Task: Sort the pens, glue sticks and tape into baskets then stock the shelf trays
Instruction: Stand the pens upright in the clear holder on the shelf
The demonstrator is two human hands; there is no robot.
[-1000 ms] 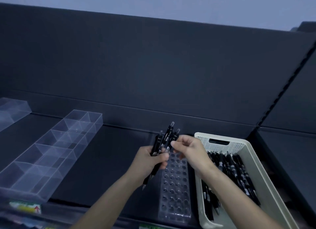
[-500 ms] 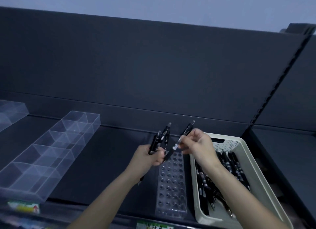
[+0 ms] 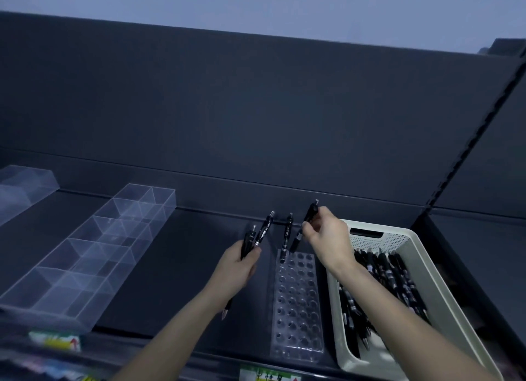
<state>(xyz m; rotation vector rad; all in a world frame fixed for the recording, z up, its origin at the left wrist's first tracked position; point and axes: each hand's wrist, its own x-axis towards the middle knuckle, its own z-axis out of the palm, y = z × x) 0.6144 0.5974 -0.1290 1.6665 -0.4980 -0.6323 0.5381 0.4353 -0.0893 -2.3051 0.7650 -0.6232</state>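
Nearest to us, two paper labels (image 3: 54,341) sit on the shelf's front edge. Just behind it, a clear pen holder (image 3: 296,318) with rows of round holes lies on the dark shelf (image 3: 176,266), and a cream basket (image 3: 392,239) stands just beside it on the right, with a heap of black pens (image 3: 398,281) lying lengthwise inside.

We see the left hand (image 3: 237,269) to the left of the holder, fingers curled round a small bunch of pens (image 3: 260,235) whose clicker ends point up and away. One pen (image 3: 287,234) stands nearly upright in a hole at the holder's far left corner. Next to it, the right hand (image 3: 327,238) pinches a single pen (image 3: 310,217) near its upper end; this pen tilts, its lower end down at the holder's far row, though we cannot tell whether it sits in a hole.

Further left, a clear divided tray (image 3: 94,252) runs back along the shelf, with a second clear tray (image 3: 25,187) at the far left. The dark back panel (image 3: 256,110) rises behind.
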